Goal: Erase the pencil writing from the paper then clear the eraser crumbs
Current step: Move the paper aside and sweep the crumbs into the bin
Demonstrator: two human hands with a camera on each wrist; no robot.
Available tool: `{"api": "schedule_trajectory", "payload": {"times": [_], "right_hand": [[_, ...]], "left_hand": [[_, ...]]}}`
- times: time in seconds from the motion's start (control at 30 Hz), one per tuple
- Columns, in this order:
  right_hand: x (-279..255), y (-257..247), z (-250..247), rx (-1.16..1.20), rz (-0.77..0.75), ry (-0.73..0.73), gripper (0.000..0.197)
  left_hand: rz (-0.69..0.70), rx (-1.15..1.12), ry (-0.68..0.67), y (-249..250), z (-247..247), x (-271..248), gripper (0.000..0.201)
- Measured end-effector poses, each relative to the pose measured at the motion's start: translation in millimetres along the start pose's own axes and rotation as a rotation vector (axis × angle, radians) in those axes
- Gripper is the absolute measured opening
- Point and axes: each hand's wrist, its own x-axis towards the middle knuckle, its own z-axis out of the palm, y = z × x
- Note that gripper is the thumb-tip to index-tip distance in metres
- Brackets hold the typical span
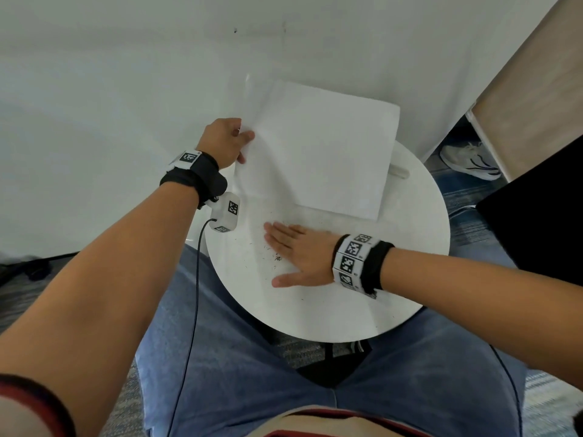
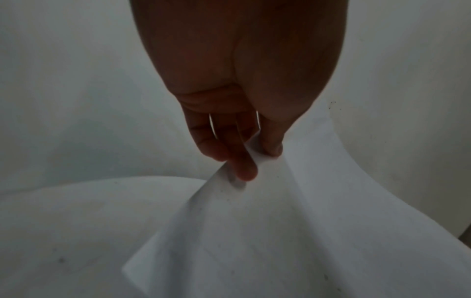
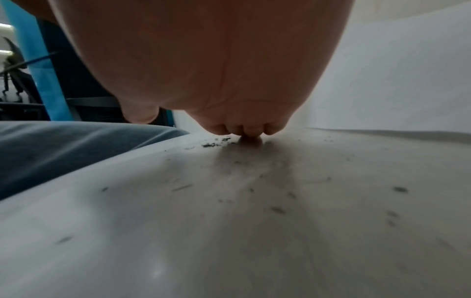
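Your left fingers [image 2: 244, 167] and thumb are clamped on the left edge of the paper [image 1: 318, 152], thumb on top and fingertips underneath, as the left wrist view shows. That left hand [image 1: 225, 141] sits at about 10 o'clock from the middle of the round white desk [image 1: 410, 247], and it lifts the sheet's near-left side so that the paper bows upward while its far part hangs past the desk rim toward 12 o'clock.

Your right fingers [image 1: 280, 236] lie straight and close together, flat on the bare desk, pointing toward 9 o'clock with the thumb spread out toward 6. The right hand [image 1: 298, 252] holds nothing; it presses the surface just below the paper's near edge, roughly at the desk's centre.

The eraser crumbs [image 1: 277, 257] lie as dark specks beside your right fingertips, between the fingers and the thumb, with thinner specks scattered toward 8 o'clock and a few near the rim at 5 o'clock. In the right wrist view a small dark heap [image 3: 211, 144] sits right at your fingertips, touching them.

A pale stick-shaped eraser [image 1: 399, 171] rests on the desk at 2 o'clock, just beside the paper's right edge.
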Motion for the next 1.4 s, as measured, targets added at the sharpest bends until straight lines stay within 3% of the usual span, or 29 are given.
{"api": "schedule_trajectory", "payload": {"times": [0.23, 0.47, 0.67, 0.8, 0.93, 1.13, 1.2, 1.3, 1.4], "right_hand": [[-23.5, 18.2, 2.8, 0.104, 0.13, 0.053, 0.1], [24.1, 16.7, -25.1, 0.134, 0.222, 0.067, 0.101], [-6.4, -1.0, 1.5, 0.037, 0.067, -0.012, 0.103], [-39.4, 14.2, -0.7, 0.133, 0.199, 0.042, 0.096], [-59.9, 30.1, 9.3, 0.122, 0.359, -0.01, 0.097], [-58.5, 16.0, 21.3, 0.143, 0.266, -0.007, 0.098], [-65.3, 23.9, 18.0, 0.174, 0.311, 0.008, 0.098], [-75.0, 49.4, 15.2, 0.217, 0.524, 0.038, 0.099], [-77.0, 62.0, 20.5, 0.23, 0.642, 0.007, 0.101]], "left_hand": [[-0.079, -0.032, 0.008, 3.2, 11.7, 6.5, 0.034], [-0.09, 0.017, 0.063, 4.4, 11.8, 11.0, 0.024], [-0.171, 0.045, -0.041, -5.2, 21.9, 10.1, 0.023], [-0.239, 0.076, -0.053, -4.7, 28.4, 11.7, 0.024], [-0.287, 0.093, -0.077, 1.0, 29.3, 9.9, 0.021], [-0.354, 0.268, -0.07, 3.7, 37.1, 7.3, 0.067], [-0.34, 0.35, -0.029, 8.3, 39.1, 4.4, 0.075], [-0.226, 0.425, 0.044, 21.8, 33.3, -4.6, 0.071], [-0.009, 0.453, -0.043, 47.5, 18.1, -30.0, 0.053]]}}
